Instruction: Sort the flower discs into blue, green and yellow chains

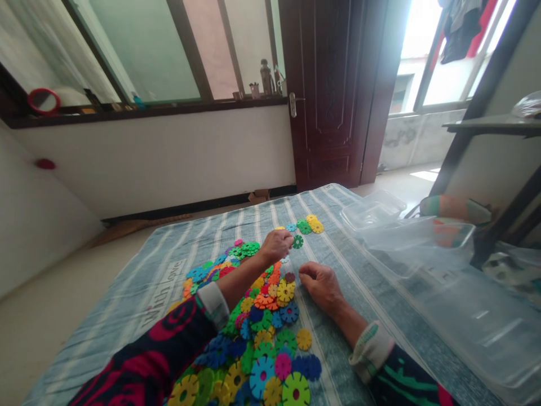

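Notched, gear-like discs (pixel 262 321) overlap in many bright colours.

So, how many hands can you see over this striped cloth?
2. The left hand is at the far part of the disc pile, by a green disc; the right hand is just right of the pile.

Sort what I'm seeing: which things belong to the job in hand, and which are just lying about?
In the job:
left hand, apparently pinching a green disc
right hand, beside the pile of notched discs

Lying about:
clear plastic boxes, untouched, though possibly related
flask
red-rimmed mirror
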A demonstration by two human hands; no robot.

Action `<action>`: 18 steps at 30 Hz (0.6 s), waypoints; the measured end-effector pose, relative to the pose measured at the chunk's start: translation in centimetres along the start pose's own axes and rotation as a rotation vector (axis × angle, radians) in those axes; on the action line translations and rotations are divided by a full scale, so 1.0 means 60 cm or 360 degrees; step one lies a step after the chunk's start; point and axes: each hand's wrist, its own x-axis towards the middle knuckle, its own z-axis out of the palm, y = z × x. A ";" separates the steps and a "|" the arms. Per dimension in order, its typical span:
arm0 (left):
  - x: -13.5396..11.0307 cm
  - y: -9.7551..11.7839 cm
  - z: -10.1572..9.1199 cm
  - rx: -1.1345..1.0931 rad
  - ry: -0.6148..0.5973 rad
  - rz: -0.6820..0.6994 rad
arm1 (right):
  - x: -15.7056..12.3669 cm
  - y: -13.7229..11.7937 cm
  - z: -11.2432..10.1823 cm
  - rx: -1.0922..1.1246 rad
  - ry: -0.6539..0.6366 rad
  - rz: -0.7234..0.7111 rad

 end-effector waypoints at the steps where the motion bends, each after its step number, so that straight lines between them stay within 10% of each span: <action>1: 0.024 -0.002 0.014 -0.0028 0.0009 -0.0044 | 0.000 0.000 0.000 -0.0001 -0.0002 -0.0004; 7: 0.120 -0.017 0.073 -0.0081 -0.0015 -0.0223 | 0.002 -0.001 0.001 -0.0015 -0.0012 -0.0020; 18: 0.165 -0.033 0.090 0.0055 0.0121 -0.0221 | 0.002 -0.001 0.002 -0.0069 -0.0022 0.0005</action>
